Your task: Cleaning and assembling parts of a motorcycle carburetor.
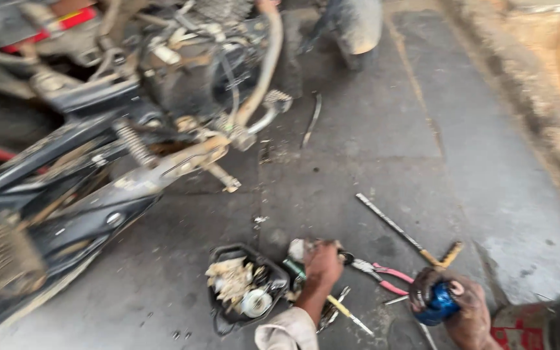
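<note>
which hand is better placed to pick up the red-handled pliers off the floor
Probably the left hand: it is down among the tools, beside the red-handled pliers. The right hand already has its grip around a blue round object.

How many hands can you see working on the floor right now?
2. The left hand reaches down among the scattered metal tools beside the black plastic tray of small parts. The right hand grips a shiny blue round object at lower right. No others show.

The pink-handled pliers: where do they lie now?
In the head view, the pliers lie on the floor low and right of centre, between the left hand and right hand.
</note>
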